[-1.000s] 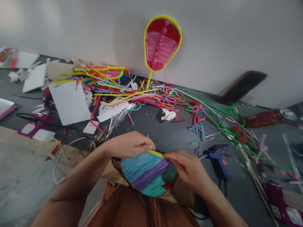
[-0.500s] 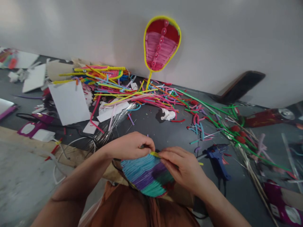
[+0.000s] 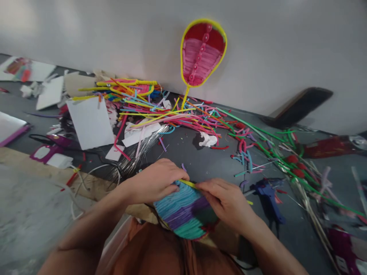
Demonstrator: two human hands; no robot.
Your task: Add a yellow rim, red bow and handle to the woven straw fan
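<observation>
A striped panel of pipe cleaners [image 3: 183,214], in blue, purple and teal with some red at its lower right, rests close to my body. Along its upper edge runs a yellow pipe cleaner [image 3: 188,184]. My left hand [image 3: 160,179] has its fingers closed on this yellow strip at the panel's upper left. My right hand [image 3: 226,198] pinches the same strip further right, and its fingers hide the panel's right edge. A short yellow end sticks out beyond the right hand.
A blue hot glue gun [image 3: 268,198] lies right of my hands. Loose pipe cleaners [image 3: 172,116] and thin metal wires [image 3: 143,147] are heaped ahead. A yellow-rimmed pink paddle shape [image 3: 200,53] leans on the wall. White card [image 3: 91,124] and a drink can [image 3: 329,147] lie at the sides.
My left fingers have spread along the edge, and more of the yellow strip shows between my hands. The whole view has shifted slightly, with things appearing further right.
</observation>
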